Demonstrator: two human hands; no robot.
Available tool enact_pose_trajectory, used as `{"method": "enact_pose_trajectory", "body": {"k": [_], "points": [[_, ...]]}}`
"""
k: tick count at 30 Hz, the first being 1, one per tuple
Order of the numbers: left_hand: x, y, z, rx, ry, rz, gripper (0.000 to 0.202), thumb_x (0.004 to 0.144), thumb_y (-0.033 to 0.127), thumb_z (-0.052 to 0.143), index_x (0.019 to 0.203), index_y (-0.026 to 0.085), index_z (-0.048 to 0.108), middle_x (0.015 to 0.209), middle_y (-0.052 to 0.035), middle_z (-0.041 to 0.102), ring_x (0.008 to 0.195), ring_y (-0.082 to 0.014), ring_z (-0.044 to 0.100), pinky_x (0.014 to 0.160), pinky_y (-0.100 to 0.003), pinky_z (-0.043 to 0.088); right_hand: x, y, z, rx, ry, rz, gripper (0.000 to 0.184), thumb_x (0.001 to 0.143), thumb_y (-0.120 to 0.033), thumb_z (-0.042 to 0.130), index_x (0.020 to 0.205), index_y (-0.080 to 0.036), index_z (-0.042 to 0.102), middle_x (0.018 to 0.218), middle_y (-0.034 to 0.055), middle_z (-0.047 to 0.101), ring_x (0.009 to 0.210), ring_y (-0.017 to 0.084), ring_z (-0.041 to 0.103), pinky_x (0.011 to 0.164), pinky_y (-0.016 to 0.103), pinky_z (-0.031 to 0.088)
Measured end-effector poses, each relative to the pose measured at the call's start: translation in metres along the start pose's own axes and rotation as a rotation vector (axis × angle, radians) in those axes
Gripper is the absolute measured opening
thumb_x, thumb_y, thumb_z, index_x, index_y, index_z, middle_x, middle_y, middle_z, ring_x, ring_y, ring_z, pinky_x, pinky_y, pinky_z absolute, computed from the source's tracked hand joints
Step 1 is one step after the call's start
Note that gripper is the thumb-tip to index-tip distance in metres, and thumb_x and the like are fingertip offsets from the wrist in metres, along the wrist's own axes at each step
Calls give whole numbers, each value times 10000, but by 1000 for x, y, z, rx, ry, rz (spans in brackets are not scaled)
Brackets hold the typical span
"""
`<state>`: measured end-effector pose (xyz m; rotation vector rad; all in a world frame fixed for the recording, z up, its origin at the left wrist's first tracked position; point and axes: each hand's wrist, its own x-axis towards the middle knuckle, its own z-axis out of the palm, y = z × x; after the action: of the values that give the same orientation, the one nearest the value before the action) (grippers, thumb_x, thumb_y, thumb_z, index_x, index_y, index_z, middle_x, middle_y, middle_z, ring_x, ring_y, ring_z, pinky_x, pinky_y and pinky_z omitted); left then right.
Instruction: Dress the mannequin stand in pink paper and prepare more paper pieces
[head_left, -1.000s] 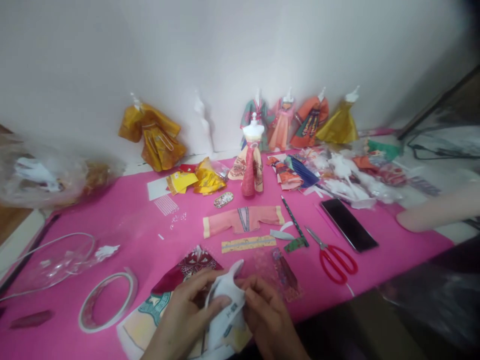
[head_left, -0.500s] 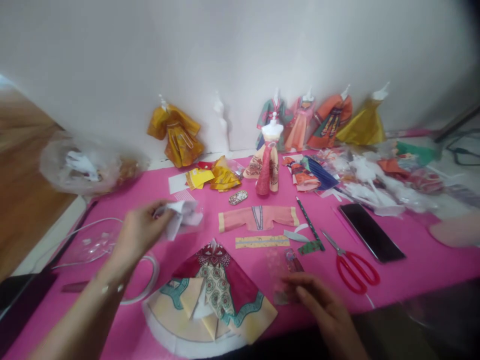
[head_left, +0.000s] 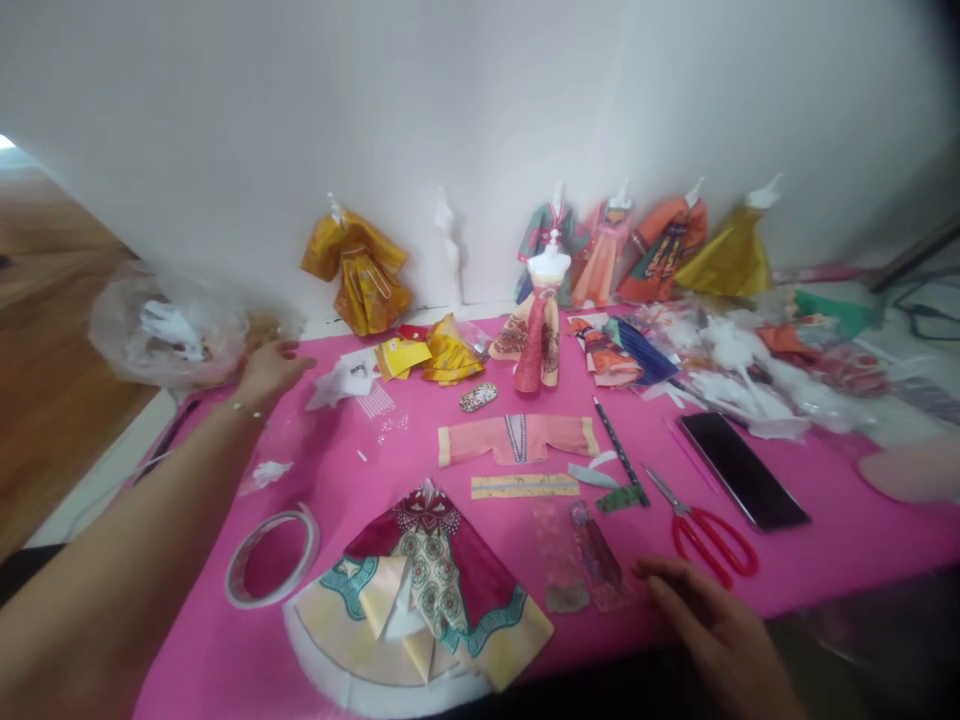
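My left hand (head_left: 276,368) reaches to the far left of the pink mat, fingers stretched and apart, holding nothing. It is beside a clear plastic bag (head_left: 169,340) with white pieces in it. Crumpled white paper (head_left: 341,382) lies just right of the fingers. Above the mat's front edge hovers my right hand (head_left: 697,610), loosely bent, fingers apart and empty. Two sheer fabric strips (head_left: 559,560) lie left of it, and red-handled scissors (head_left: 709,535) are close above. In front of me a doll's skirt (head_left: 431,590) in maroon, cream and teal is spread out.
A roll of tape (head_left: 271,555) lies at left. A pink doll jacket (head_left: 517,438), a pencil (head_left: 619,445) and a phone (head_left: 742,470) are spread across the mat. Dressed doll forms (head_left: 360,260) stand along the wall. Plastic-wrapped pieces (head_left: 739,350) are heaped at back right.
My left hand has let go of the crumpled white paper, now on the mat, and moved farther left and back. My right hand has shifted right, away from the sheer strips.
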<state>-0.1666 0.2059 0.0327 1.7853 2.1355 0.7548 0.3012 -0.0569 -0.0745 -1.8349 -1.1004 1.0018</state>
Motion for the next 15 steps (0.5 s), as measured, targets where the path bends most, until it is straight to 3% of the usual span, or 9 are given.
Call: {"method": "enact_pose_trajectory", "body": {"k": [3,6,10,15], "points": [[-9,11,5,112,6,27,360,909,353,597,1191,129,598,1166,-84,649,1018,-256,633,924,-466,490,13,1,-5,-120,29,-40,255,739,-472,687,849,-259,775,883,68,783,801,302,699,714,386,535],[-37,35,17,143,-48,147,409,882,362,580,1203,111,611,1098,-62,671,889,-241,647,900,-442,479,25,-2,-3,-255,22,-92,156,757,-391,665,795,-270,754,814,55,777,770,303,698,718,410,502],[-101,67,44,81,-159,375,284,871,382,568,1027,171,679,1091,-83,697,1032,-273,619,928,-392,462,35,-11,12,-539,-21,-126,140,807,-332,612,727,-251,694,731,41,739,693,269,663,632,368,425],[-191,95,90,-68,-328,612,210,922,296,489,937,238,690,942,-69,715,879,-250,663,770,-390,538,40,-18,31,-619,-23,-106,133,787,-320,648,688,-231,652,714,37,705,658,239,629,567,314,345]]}}
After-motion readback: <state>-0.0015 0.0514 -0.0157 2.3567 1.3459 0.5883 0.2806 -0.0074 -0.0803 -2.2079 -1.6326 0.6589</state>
